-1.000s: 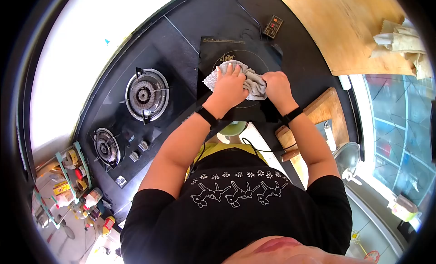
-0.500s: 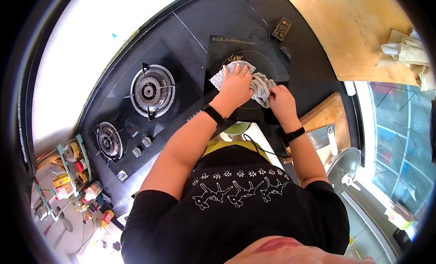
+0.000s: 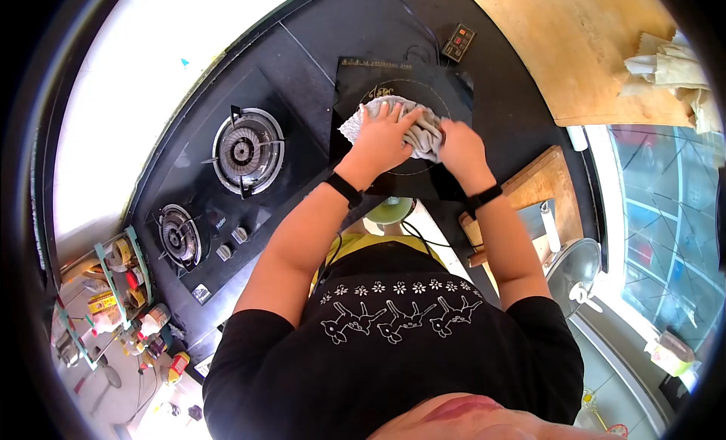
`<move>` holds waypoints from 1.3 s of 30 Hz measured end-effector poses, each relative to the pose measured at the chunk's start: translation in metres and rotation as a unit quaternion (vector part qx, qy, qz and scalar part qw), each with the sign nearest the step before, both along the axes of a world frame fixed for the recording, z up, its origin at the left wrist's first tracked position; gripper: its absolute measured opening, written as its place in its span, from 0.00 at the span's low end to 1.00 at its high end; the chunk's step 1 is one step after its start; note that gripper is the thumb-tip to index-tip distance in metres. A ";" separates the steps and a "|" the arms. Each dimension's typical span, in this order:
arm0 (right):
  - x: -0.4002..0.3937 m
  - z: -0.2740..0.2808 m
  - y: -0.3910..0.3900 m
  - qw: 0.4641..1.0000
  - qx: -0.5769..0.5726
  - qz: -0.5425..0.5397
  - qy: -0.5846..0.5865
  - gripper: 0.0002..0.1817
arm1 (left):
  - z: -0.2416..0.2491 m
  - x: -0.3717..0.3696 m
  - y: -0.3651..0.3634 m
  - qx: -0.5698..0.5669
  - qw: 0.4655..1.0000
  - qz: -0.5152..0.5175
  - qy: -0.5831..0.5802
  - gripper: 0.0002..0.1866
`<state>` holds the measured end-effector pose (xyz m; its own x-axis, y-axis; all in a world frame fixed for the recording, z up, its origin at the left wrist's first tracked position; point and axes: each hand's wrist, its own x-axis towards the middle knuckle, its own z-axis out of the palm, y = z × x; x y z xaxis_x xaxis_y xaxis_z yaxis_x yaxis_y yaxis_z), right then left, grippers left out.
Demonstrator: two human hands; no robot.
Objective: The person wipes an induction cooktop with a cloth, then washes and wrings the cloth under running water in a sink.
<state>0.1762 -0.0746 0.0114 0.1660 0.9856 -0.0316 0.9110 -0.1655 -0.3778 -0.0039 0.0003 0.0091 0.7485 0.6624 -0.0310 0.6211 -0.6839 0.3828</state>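
A crumpled grey-white cloth [image 3: 423, 133] lies on the black induction cooktop [image 3: 378, 184], over part of its printed ring. My left hand [image 3: 380, 141] presses on the cloth's left part, fingers spread out over it. At the cloth's right edge, my right hand [image 3: 461, 151] has its fingers closed on a bunched fold. Part of that grip is hidden behind the hand itself.
To the left, a gas hob has a large burner [image 3: 243, 152] and a smaller burner [image 3: 179, 237]. A power strip [image 3: 458, 43] lies behind the cooktop. At right are a cutting board [image 3: 556, 184], a knife [image 3: 550, 226] and a glass lid [image 3: 572, 281]. A condiment rack [image 3: 121, 289] stands lower left.
My right hand has moved up slightly along the cloth's right side, and the cloth is bunched closer to my left hand. The whole view has shifted a little.
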 end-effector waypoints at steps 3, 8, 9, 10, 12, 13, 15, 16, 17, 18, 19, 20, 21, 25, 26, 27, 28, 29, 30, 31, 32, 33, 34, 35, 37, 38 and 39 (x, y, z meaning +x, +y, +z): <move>-0.002 0.003 -0.025 0.999 -0.033 0.010 0.028 0.05 | 0.004 -0.007 0.004 -0.029 0.998 -0.002 -0.047 0.38; 0.024 -0.016 0.016 0.997 0.072 0.028 -0.012 0.04 | -0.005 -0.005 0.003 0.004 1.000 -0.009 -0.011 0.41; 0.031 -0.022 0.034 0.995 0.087 0.039 -0.009 0.05 | -0.003 -0.003 0.001 -0.003 1.000 0.011 -0.019 0.41; 0.036 -0.029 0.053 0.994 0.095 0.044 -0.009 0.06 | -0.002 -0.001 0.000 -0.010 0.999 0.030 -0.027 0.42; 0.039 -0.026 0.088 0.993 0.102 0.049 -0.015 0.08 | -0.005 0.002 -0.001 0.006 0.999 0.035 -0.021 0.42; 0.036 -0.022 0.101 0.994 0.098 0.049 -0.019 0.08 | -0.007 0.003 -0.004 0.018 0.999 0.037 -0.017 0.41; 0.030 -0.033 0.103 0.992 0.117 0.017 0.041 0.09 | -0.010 0.005 -0.006 0.013 0.999 0.033 -0.026 0.41; 0.027 -0.030 0.094 0.992 0.117 0.047 0.012 0.09 | -0.010 0.007 -0.007 0.024 0.999 0.031 -0.006 0.39; 0.024 -0.028 0.085 0.990 0.116 0.079 -0.019 0.09 | -0.011 0.007 -0.006 0.035 0.999 0.031 0.012 0.37; 0.019 -0.025 0.068 0.992 0.087 0.082 -0.036 0.09 | -0.013 0.005 -0.005 0.035 0.999 0.031 0.008 0.37; 0.015 -0.021 0.051 0.993 0.047 0.082 -0.072 0.09 | -0.016 0.001 -0.004 0.040 0.999 0.013 -0.010 0.33; 0.012 -0.014 0.037 0.994 0.044 0.077 -0.059 0.09 | -0.017 -0.002 -0.003 0.046 0.999 -0.006 -0.029 0.30; 0.011 -0.010 0.031 0.996 0.040 0.072 -0.046 0.09 | -0.017 -0.003 -0.002 0.045 0.998 -0.003 -0.035 0.30; 0.015 -0.003 0.045 0.995 -0.013 0.084 -0.049 0.09 | -0.019 -0.006 -0.005 0.041 0.998 0.002 -0.054 0.24; 0.017 -0.001 0.049 0.995 0.003 0.094 -0.044 0.09 | -0.020 -0.004 -0.007 0.040 0.997 0.011 -0.058 0.24; 0.019 0.000 0.053 0.994 0.020 0.104 -0.038 0.09 | -0.020 -0.003 -0.008 0.038 0.997 0.012 -0.062 0.24; 0.021 -0.005 0.057 0.992 0.026 0.110 -0.060 0.10 | -0.020 -0.003 -0.008 0.039 0.997 0.015 -0.064 0.24; 0.024 -0.010 0.062 0.992 0.023 0.110 -0.064 0.10 | -0.020 -0.003 -0.009 0.040 0.997 0.016 -0.066 0.23; 0.026 -0.015 0.068 0.990 0.067 0.109 -0.051 0.10 | -0.019 -0.004 -0.010 0.054 0.995 0.015 -0.079 0.26; 0.028 -0.019 0.073 0.987 0.110 0.109 -0.037 0.10 | -0.018 -0.004 -0.011 0.052 0.995 0.014 -0.081 0.26; 0.028 -0.023 0.081 0.983 0.152 0.101 -0.033 0.10 | -0.018 -0.004 -0.011 0.045 0.995 0.020 -0.089 0.29; 0.023 -0.021 0.081 0.982 0.153 0.102 -0.032 0.10 | -0.015 -0.004 -0.011 0.039 0.994 0.028 -0.096 0.31; 0.018 -0.018 0.081 0.984 0.151 0.085 -0.031 0.10 | -0.012 -0.005 -0.010 0.053 0.993 0.022 -0.104 0.35; 0.014 -0.016 0.079 0.986 0.148 0.064 -0.030 0.10 | -0.008 -0.006 -0.011 0.053 0.993 0.020 -0.100 0.35; 0.010 -0.019 0.061 0.984 0.075 0.101 -0.126 0.07 | -0.002 -0.005 -0.009 0.024 0.997 0.015 -0.076 0.36; 0.008 -0.020 0.049 0.983 0.085 0.107 -0.125 0.06 | -0.003 -0.004 -0.008 0.026 0.996 0.012 -0.080 0.36; 0.005 -0.018 0.042 0.981 0.093 0.116 -0.123 0.06 | -0.006 -0.005 -0.008 0.040 0.995 0.011 -0.088 0.36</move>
<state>0.1816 -0.0329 -0.0067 -0.0840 0.9827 0.1653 0.9832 0.1087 -0.1466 -0.0090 -0.0081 0.0031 0.7225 0.6744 0.1523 0.5654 -0.7031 0.4312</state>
